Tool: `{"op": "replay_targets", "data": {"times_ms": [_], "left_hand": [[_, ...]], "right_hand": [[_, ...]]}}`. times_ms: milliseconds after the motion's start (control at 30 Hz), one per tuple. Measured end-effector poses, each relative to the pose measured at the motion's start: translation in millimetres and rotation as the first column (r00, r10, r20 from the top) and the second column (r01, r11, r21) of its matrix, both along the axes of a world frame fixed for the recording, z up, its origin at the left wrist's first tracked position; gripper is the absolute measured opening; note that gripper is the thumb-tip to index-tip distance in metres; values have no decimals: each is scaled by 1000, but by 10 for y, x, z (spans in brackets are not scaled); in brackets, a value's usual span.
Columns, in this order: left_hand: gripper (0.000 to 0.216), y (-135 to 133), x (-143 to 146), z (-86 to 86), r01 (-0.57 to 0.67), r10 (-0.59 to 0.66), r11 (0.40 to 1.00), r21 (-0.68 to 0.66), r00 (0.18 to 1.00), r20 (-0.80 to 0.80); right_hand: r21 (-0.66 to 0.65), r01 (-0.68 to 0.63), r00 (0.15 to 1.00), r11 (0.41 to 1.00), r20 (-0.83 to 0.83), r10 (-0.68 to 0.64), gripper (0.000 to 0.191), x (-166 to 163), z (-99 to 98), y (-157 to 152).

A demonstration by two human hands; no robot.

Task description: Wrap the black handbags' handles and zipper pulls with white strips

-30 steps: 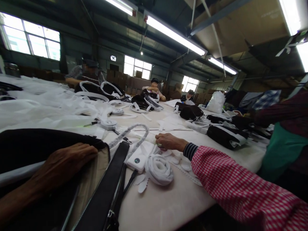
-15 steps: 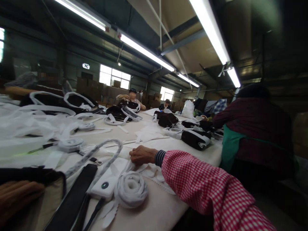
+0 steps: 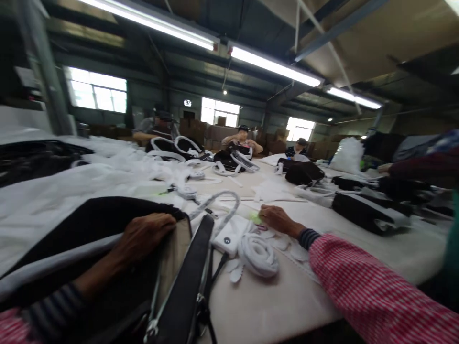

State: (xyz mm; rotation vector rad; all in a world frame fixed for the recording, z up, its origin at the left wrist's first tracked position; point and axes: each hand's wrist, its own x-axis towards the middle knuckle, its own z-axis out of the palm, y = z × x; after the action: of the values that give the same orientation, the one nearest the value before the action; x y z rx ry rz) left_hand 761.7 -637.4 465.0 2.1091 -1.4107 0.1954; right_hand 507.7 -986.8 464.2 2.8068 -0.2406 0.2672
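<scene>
A black bag [image 3: 118, 215] with a beige lining lies unzipped in front of me. My left hand [image 3: 148, 234] rests at its opening with bent fingers closed on the edge near the lining; the fingertips are partly hidden. Over the table, my right hand [image 3: 278, 220] is closed, fingers pointing down. Something small and yellow-green [image 3: 255, 218] shows at its fingertips, too blurred to name. Just below that hand are white fabric pieces [image 3: 281, 242] and a coiled white strip [image 3: 258, 253]. Beside the coil sits a white box-like device [image 3: 233, 234] with a black cable [image 3: 219, 267].
White wrapping material [image 3: 89, 177] covers the table's left side. Black bags with white-wrapped handles [image 3: 233, 160] lie farther back, and another black bag [image 3: 369, 210] lies right. Several people sit around the table, including a co-worker [image 3: 242, 141] across from me.
The view has swung left, so more of the black bag and my left arm show. My right hand stays near the white pieces, where a yellow-green spot now appears at its fingertips.
</scene>
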Motion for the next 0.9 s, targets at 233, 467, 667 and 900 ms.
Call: {"op": "replay_targets", "data": {"times_ms": [233,467,667,900], "left_hand": [[26,181,-20,212,-80,86,993,84,994,-65],[14,154,41,26,37,-44,994,105,997,68],[12,278,30,124,297,-271,937,185,950,-153],[18,377,-37,211,462,-406,869,176,870,-278]], "right_hand": [[475,18,791,880,531,-303,22,-117,108,-61],[829,-297,841,475,462,-282,26,342,619,1080],[957,-276,947,87,287,-144,13,1033,399,2024],[999,-38,972,16,41,-231,21,1317,178,2057]]}}
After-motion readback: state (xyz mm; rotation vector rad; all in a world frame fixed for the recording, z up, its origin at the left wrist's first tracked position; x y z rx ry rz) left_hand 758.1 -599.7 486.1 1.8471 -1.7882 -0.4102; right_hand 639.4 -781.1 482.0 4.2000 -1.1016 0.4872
